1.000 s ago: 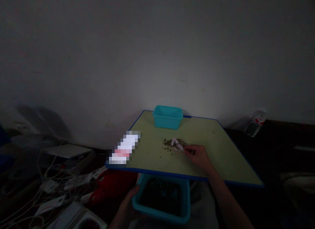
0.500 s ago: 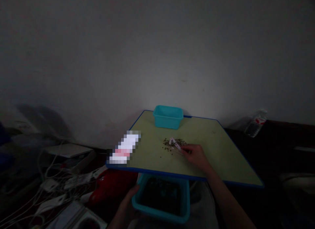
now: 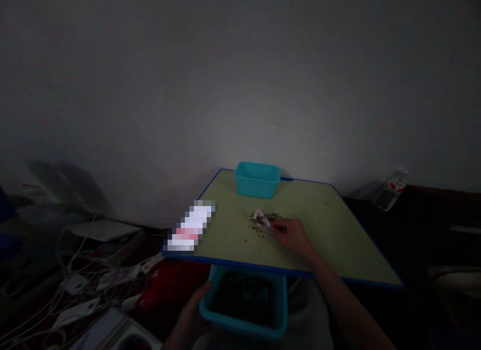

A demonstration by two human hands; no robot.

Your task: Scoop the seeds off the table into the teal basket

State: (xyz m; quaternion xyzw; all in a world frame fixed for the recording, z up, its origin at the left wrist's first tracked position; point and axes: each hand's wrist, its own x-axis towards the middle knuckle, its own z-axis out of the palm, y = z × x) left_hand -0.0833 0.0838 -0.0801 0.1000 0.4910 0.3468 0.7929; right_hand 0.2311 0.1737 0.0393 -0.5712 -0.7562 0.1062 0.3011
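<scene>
My right hand [image 3: 295, 235] is over the table with thumb and fingers pinched on a small whitish-pink object [image 3: 266, 222]; it may be a plastic packet, but the dim picture hides its kind. Around and beneath it lie scattered small dark bits [image 3: 275, 216], like seeds or pellets. My left hand [image 3: 192, 310] grips the left side of a turquoise plastic basin [image 3: 281, 301] below the table's near edge. Dark material fills much of the basin's inside; what it is cannot be made out.
A second turquoise basin [image 3: 257, 187] stands at the back of the yellow-green table [image 3: 330, 239], near the wall. A blurred-out phone-like screen [image 3: 191, 227] lies at the left edge. Cables and power strips [image 3: 120, 277] clutter the floor at left. A clear bottle [image 3: 391, 190] is at right.
My right hand and the whitish-pink object have shifted slightly left across the dark bits. The basin in my left hand has moved a little to the left.
</scene>
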